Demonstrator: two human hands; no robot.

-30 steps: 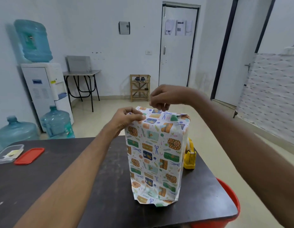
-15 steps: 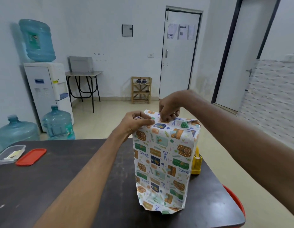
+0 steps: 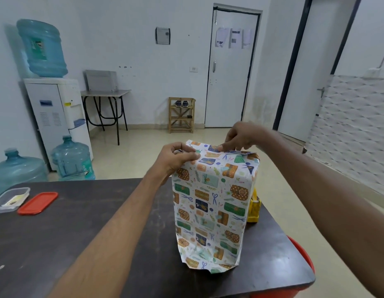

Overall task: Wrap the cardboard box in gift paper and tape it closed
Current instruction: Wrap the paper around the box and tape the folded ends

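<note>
The dark table (image 3: 79, 233) carried the cardboard box, which stood upright near its right end, wholly hidden under gift paper (image 3: 212, 201) printed with parcels, bows and sprigs. The paper's lower edge flared loose on the table top. A white water dispenser (image 3: 53, 117) stood against the far left wall with a blue bottle (image 3: 42, 48) on top; the bottle's green label was too blurred to read. Printed sheets (image 3: 232, 37) on the door were too small to read.

The left hand (image 3: 176, 160) gripped the paper's top left corner, fingers curled over it. The right hand (image 3: 242, 137) had its fingers bent down, pinching the fold along the top edge.

A red lid (image 3: 37, 203) lay just beside a clear container (image 3: 10, 198) at the table's left end. A yellow tape dispenser (image 3: 253, 208) sat just behind the box's right side.
</note>
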